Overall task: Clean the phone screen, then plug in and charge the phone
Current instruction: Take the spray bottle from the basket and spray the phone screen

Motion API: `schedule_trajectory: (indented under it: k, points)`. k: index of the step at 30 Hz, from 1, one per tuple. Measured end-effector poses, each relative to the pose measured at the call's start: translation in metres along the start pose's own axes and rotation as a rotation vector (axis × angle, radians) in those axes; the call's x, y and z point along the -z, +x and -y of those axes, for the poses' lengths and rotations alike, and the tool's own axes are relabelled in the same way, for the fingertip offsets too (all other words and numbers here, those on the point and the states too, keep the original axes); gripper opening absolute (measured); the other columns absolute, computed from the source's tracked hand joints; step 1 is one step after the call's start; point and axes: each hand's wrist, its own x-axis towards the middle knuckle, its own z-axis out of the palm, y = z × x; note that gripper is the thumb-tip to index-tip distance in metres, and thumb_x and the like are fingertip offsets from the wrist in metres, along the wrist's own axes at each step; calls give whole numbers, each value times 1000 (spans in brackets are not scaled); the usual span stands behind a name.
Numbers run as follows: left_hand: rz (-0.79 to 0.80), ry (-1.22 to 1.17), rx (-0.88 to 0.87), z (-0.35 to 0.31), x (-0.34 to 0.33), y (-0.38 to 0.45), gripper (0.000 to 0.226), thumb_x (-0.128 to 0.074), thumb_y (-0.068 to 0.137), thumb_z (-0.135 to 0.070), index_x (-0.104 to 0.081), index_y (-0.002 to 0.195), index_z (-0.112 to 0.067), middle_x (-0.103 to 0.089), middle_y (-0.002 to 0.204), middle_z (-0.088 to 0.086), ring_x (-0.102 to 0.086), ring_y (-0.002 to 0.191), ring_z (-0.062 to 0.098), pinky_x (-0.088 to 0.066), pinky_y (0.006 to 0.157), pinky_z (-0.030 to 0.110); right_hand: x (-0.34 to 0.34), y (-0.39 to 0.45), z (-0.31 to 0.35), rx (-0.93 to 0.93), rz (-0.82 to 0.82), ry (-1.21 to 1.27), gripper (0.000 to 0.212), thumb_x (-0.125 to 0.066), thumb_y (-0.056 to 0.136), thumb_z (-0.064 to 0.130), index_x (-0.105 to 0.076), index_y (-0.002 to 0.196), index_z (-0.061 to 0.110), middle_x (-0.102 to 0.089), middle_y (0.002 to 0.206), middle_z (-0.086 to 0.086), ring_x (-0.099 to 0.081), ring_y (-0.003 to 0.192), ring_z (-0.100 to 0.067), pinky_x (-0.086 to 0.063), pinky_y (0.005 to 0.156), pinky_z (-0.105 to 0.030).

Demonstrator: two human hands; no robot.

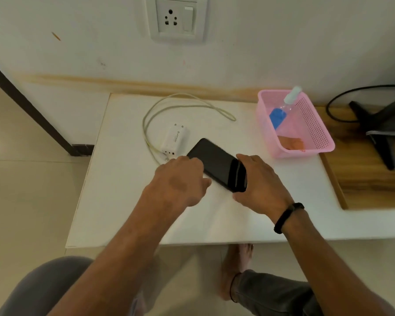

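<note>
Head view: smartphone (214, 163) is gripped at its near end by the right hand (258, 181), fingers curled; left hand (180, 179) touches its side, fingers bent. Bare white tabletop (128, 201) is left open nearby; charger (175, 142) lies just beyond.

- Both bare arms stretched forward, close side by side
- Left hand (180, 179) palm down, fingers curled, tips at the near edge of the phone (214, 163)
- Right hand (258, 181) wrapped round the phone's near end, thumb low
- Black band (287, 217) round the right wrist
</note>
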Motion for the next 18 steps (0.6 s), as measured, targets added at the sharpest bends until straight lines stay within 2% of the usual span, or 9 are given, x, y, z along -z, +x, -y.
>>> schedule_trajectory:
  k: [3,5,7,8,11,13,15,16,18]
  points:
    - [-29,2,26,2,-3,-1,39,-51,99,-52,-59,105,-15,-42,139,6,-56,104,29,-45,79,38,4,-7,-1,80,100,-61,91,-69,78,-3,-29,157,18,-43,146,-2,-47,131,-26,-47,105,-37]
    - [-60,7,25,2,-5,3,41,-51,98,-54,-59,103,-14,-48,121,5,-53,93,25,-44,74,36,8,-4,3,121,142,-79,83,-68,78,-5,-38,152,18,-46,143,-1,-48,129,-25,-49,104,-39]
    - [-71,2,6,-2,-5,10,45,-51,97,-55,-61,107,-13,-50,100,1,-53,88,23,-43,71,35,10,1,4,141,163,-88,67,-69,77,-4,-51,137,18,-51,131,-3,-52,118,-25,-53,95,-41]
    - [-74,-8,-13,-6,-5,12,46,-52,96,-56,-62,110,-13,-52,97,1,-55,90,24,-43,71,36,10,3,3,144,165,-89,61,-69,76,-4,-54,132,18,-52,126,-3,-54,113,-25,-55,91,-41]
    - [-108,-52,-50,-16,1,16,49,-52,96,-55,-59,129,-18,-61,121,2,-58,113,24,-51,90,42,8,9,0,174,131,-99,64,-68,76,-3,-53,134,20,-51,125,-2,-54,114,-25,-57,87,-42]
    - [-163,-72,-58,-18,4,17,49,-51,98,-55,-57,134,-22,-62,127,0,-57,119,23,-51,94,42,10,11,-2,177,139,-99,76,-72,77,0,-46,146,21,-49,138,-2,-50,127,-26,-52,99,-39]
    - [-213,-105,-60,-16,6,18,50,-51,98,-56,-57,136,-25,-63,129,-1,-57,120,22,-50,93,40,19,11,-3,137,166,0,88,-82,77,12,-39,153,21,-45,151,1,-45,137,-20,-39,108,-26]
    - [-239,-133,-60,-15,7,19,50,-51,98,-57,-57,137,-26,-63,130,-1,-56,121,22,-51,93,40,27,12,-2,119,113,97,87,-86,77,20,-42,152,21,-47,151,2,-47,136,-17,-36,106,-22]
    - [-290,-200,-60,-14,11,19,49,-51,98,-57,-59,136,-27,-63,132,-1,-56,123,21,-52,93,42,43,17,-3,80,-205,312,74,-86,78,34,-54,143,20,-58,141,4,-60,119,-14,-47,98,-23]
